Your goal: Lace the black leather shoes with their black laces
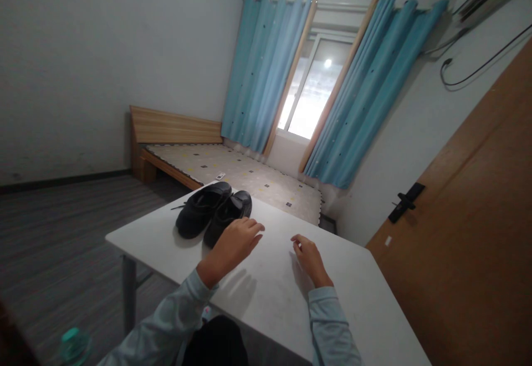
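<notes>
Two black shoes stand side by side on the left part of a white table (282,288), toes pointing away from me. The left shoe (201,211) has a lace end lying out to its left. My left hand (236,244) is raised over the table and partly covers the right shoe (228,211); whether it touches that shoe I cannot tell. Its fingers are loosely stretched and hold nothing. Farther right, my right hand (308,256) hovers above the tabletop with fingers slightly bent and apart, also holding nothing. Both hands cast shadows on the table.
Beyond the table is a bed with a patterned mattress (257,180), a small white object (220,176) on it. A wooden door (465,233) is close on the right. A bottle with a green cap (72,341) is low at the left.
</notes>
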A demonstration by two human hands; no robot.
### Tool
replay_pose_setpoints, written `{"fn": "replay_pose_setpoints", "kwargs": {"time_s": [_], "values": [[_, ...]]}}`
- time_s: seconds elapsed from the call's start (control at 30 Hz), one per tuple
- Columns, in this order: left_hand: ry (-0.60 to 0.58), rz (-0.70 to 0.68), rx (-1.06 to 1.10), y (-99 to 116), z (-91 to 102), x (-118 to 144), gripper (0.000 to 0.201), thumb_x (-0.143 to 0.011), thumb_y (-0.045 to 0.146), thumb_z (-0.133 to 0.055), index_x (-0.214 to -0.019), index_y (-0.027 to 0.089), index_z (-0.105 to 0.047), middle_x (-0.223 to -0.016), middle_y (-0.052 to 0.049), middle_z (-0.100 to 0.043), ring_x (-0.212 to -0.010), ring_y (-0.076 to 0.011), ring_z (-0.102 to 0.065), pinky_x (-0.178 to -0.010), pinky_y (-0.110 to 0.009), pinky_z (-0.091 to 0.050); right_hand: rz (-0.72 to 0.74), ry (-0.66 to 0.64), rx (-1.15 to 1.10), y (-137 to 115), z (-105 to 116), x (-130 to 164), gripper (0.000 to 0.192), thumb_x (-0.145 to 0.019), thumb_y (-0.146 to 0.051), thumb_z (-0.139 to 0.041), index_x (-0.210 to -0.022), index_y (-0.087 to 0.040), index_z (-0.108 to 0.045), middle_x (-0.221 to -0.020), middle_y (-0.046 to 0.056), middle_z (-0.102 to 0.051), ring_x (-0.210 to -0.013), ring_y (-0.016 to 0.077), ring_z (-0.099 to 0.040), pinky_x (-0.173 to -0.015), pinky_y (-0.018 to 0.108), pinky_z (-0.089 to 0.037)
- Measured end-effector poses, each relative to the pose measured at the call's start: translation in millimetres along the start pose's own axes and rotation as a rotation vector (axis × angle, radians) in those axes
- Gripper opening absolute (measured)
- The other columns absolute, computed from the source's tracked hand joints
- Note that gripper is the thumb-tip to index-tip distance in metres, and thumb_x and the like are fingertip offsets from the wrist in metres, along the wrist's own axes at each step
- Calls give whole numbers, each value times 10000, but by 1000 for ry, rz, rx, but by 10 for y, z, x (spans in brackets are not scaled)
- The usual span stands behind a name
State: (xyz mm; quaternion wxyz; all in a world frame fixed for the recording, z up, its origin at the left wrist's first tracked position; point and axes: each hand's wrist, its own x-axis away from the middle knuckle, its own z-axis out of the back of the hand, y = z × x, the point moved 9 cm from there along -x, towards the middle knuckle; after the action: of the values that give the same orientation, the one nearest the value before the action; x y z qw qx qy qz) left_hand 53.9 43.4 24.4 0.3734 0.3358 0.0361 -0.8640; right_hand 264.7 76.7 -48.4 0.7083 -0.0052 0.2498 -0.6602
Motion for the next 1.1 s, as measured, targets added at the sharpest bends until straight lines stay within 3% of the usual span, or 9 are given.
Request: {"fn": "replay_pose_setpoints", "kwargs": {"time_s": [0.13,0.3,0.4,0.53,0.83,1.1], "values": [[-132,-119,-28,315,-218,-143,127,-867,224,-510,-956,191,-595,-911,-42,-633,-855,-182,-588,-757,-305,-459,-6,-5,-1,5,7,-6,258,-821,-163,-400,-930,-186,-633,-862,59,-686,-776,177,-626,-723,255,-428],[-262,-236,-57,600,-644,-293,117,-854,223,-521,-935,176,-592,-884,-58,-639,-843,-199,-609,-728,-306,-479,-16,-11,-29,-2,16,-10,238,-820,-168,-418,-915,-176,-636,-881,68,-687,-780,169,-623,-721,240,-422],[-295,-251,-42,637,-924,-322,187,-851,246,-523,-1022,182,-565,-929,-69,-637,-853,-216,-615,-716,-328,-494,-25,-14,-30,0,12,-14,221,-814,-171,-435,-903,-180,-637,-873,65,-687,-778,167,-621,-726,238,-420],[-352,-221,-21,558,-1209,-279,168,-840,210,-513,-990,177,-581,-940,-80,-635,-870,-229,-615,-721,-340,-503,-12,-21,-24,-13,-3,-15,224,-816,-175,-439,-924,-178,-636,-876,66,-685,-789,170,-618,-738,243,-415],[-413,-174,38,446,-1359,-202,203,-797,189,-535,-978,188,-627,-924,-77,-646,-884,-224,-615,-762,-340,-502,21,-50,-14,-13,-46,-20,229,-814,-185,-441,-921,-173,-643,-869,64,-677,-735,165,-606,-713,248,-419],[-383,-131,-18,338,-1278,-271,177,-832,200,-501,-949,183,-633,-890,-85,-663,-843,-236,-629,-715,-344,-502,5,-47,2,23,-44,-28,227,-811,-180,-445,-910,-190,-650,-857,52,-682,-722,157,-608,-697,238,-422]]}}
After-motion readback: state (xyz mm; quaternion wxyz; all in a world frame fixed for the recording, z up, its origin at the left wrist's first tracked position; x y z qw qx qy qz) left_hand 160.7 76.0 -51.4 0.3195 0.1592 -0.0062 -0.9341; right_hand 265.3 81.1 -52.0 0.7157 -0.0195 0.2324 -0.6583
